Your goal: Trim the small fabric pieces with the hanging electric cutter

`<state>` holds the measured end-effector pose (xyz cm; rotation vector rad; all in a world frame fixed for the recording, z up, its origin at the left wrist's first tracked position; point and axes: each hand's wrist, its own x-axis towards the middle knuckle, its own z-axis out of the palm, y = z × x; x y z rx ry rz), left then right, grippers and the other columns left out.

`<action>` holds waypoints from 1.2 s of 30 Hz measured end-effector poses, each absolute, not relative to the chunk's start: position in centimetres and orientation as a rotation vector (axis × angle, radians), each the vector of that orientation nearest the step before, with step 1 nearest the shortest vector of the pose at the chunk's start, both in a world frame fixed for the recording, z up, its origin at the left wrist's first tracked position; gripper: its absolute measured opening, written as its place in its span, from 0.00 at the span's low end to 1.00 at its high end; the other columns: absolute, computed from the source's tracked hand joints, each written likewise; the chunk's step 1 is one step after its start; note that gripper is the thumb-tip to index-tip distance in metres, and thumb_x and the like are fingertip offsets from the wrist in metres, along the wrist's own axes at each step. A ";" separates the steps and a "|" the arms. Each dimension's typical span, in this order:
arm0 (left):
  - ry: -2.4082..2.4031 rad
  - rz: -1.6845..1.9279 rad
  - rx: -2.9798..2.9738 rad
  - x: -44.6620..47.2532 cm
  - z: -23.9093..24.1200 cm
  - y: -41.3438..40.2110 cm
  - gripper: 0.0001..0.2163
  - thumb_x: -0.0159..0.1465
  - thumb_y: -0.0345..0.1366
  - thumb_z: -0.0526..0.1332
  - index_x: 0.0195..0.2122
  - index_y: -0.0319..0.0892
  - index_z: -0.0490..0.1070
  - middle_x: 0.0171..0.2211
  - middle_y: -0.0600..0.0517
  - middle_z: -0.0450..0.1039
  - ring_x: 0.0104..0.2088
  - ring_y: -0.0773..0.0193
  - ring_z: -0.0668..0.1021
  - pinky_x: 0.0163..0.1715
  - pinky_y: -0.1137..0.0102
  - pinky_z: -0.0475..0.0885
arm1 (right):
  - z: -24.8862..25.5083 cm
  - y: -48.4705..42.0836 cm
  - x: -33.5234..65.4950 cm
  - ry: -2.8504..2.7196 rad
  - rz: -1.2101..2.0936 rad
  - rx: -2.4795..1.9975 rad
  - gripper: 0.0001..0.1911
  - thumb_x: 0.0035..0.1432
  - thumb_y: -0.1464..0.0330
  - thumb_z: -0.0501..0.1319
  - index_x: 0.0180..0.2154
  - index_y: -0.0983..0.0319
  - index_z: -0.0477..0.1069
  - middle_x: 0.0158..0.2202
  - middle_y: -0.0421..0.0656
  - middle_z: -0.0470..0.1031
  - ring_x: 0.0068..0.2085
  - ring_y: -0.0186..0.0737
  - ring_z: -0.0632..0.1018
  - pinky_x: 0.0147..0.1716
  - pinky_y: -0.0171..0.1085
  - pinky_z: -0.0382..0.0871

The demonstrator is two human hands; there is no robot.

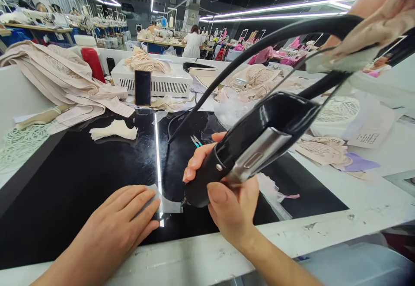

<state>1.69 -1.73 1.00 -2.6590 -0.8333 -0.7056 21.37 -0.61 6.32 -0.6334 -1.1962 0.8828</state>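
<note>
My left hand lies flat on the black work surface, fingers stretched out. Its fingertips press on a small, thin, translucent white fabric piece. My right hand is wrapped round a black corded hand-held tool with a metal lever on its side. The tool is tilted, and its narrow tip meets the right end of the fabric piece or hovers just over it; I cannot tell which. From its upper end a thick black cable loops up and back down to the table.
Thread snips and a cream fabric piece lie on the black mat. Behind stand a phone and a white vented box. Beige fabric is heaped left. A blurred skin-coloured shape fills the upper right. A person sits farther back.
</note>
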 end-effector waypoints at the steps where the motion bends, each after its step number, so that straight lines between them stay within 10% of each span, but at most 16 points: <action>1: -0.805 -0.716 -2.661 1.9 1.0 -1.8 0.16 0.75 0.41 0.50 0.48 0.42 0.76 0.45 0.54 0.81 0.46 0.61 0.78 0.52 0.63 0.67 | 6.4 -0.6 21.3 -1.201 0.875 -0.629 0.25 0.52 0.55 0.72 0.42 0.55 0.60 0.31 0.36 0.72 0.26 0.33 0.75 0.24 0.35 0.73; 36: -0.753 -0.676 -2.809 4.5 -0.1 -2.1 0.16 0.75 0.40 0.50 0.51 0.38 0.74 0.44 0.51 0.79 0.44 0.58 0.78 0.49 0.63 0.71 | 6.2 -0.5 21.8 -1.155 0.874 -0.632 0.19 0.56 0.59 0.69 0.43 0.55 0.63 0.32 0.37 0.73 0.27 0.35 0.74 0.24 0.37 0.72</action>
